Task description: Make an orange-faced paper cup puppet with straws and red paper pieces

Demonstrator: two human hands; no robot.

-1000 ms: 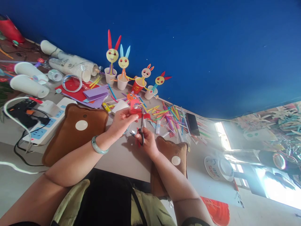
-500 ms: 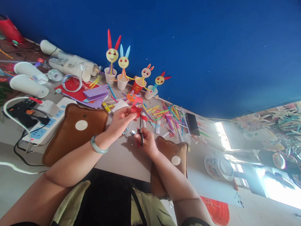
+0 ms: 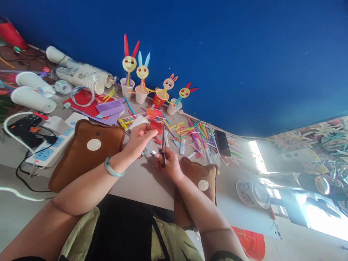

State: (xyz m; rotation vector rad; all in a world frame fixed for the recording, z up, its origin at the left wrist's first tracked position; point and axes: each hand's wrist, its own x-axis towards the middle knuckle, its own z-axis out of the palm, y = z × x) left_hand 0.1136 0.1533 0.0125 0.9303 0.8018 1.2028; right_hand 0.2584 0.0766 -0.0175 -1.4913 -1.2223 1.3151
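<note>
Between the thumb and fingers of my left hand (image 3: 141, 139) is a piece of red paper (image 3: 156, 127), its cut shape curling up and down from the pinch. My right hand (image 3: 170, 163) grips black-handled scissors (image 3: 163, 154), blades pointing up beside the paper's right edge. Whether the blades touch the paper I cannot tell. Just beyond the paper lies an orange paper face (image 3: 150, 112), partly covered by the red piece. A white paper cup (image 3: 139, 121) lies behind my left hand.
Cup puppets with rabbit ears (image 3: 142, 71) line the blue wall. Coloured sticks (image 3: 195, 134) and a phone (image 3: 223, 143) lie to the right. Brown pouches (image 3: 89, 159) flank my arms. A power strip (image 3: 58, 139) and purple paper (image 3: 110, 108) are at the left.
The red paper has turned in my left fingers and come away from the scissors, with a strip now hanging below. Both hands stay nearly in place.
</note>
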